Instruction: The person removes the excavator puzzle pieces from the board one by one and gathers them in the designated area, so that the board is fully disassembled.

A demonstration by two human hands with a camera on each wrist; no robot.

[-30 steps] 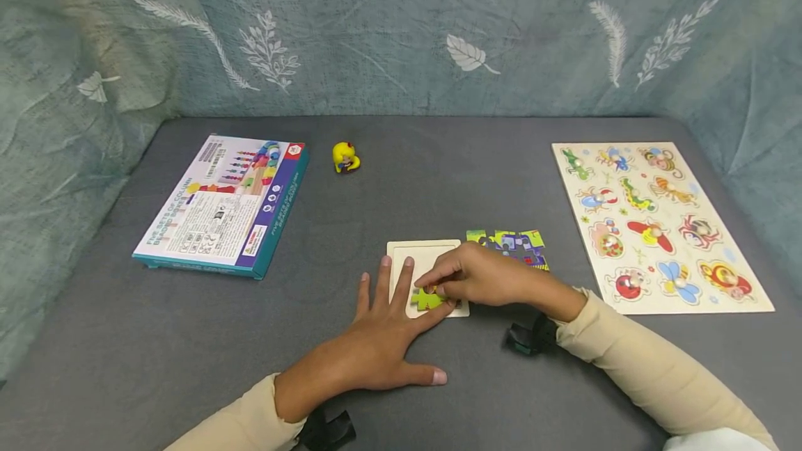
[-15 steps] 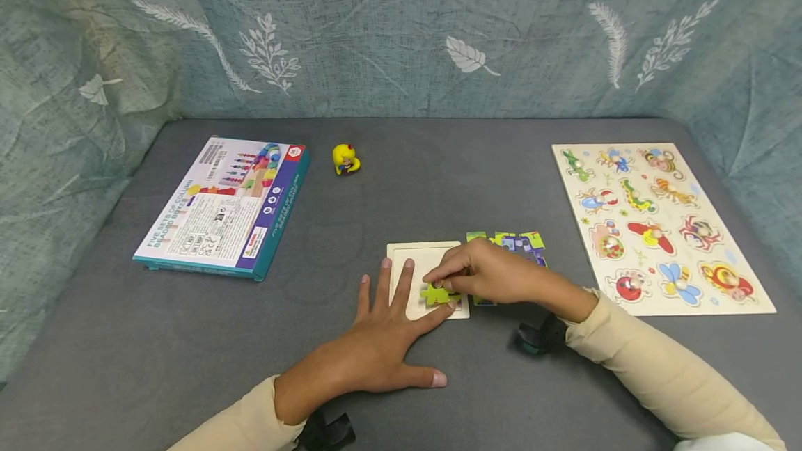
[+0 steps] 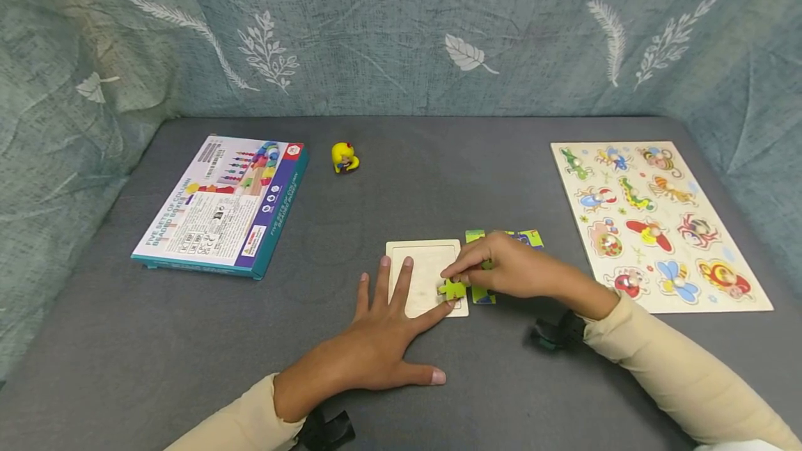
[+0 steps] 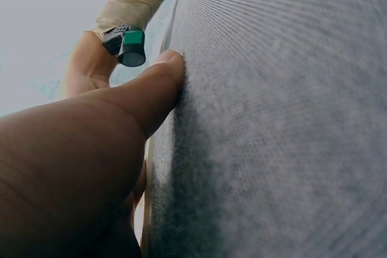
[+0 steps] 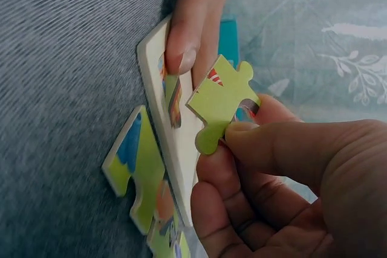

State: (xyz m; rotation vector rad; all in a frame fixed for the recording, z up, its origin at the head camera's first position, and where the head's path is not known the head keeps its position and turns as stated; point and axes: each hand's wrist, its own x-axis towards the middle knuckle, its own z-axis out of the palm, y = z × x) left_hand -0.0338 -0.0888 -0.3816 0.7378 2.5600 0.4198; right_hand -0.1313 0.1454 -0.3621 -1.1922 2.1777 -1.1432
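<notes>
My right hand [image 3: 515,266] pinches a green jigsaw piece [image 5: 219,102] between thumb and fingers. It holds the piece above the right side of a small pale wooden puzzle tray [image 3: 429,263]. Spread flat, my left hand [image 3: 379,346] rests across the tray's left and front parts, its thumb on the cloth. In the right wrist view, one of its fingers touches another jigsaw piece [image 5: 174,102] lying in the tray. Loose jigsaw pieces [image 3: 483,296] lie beside the tray on the right, partly hidden under my right hand.
At the left lies a flat teal and white box [image 3: 219,207]. A small yellow toy [image 3: 344,157] sits towards the back. On the right is a large wooden insect puzzle board [image 3: 658,228]. Grey cloth [image 3: 413,186] covers the table, and a patterned curtain [image 3: 388,40] hangs behind.
My right hand has moved to the right with the green jigsaw piece, from mid-tray to its right edge, and the piece has turned. My left hand stays in place.
</notes>
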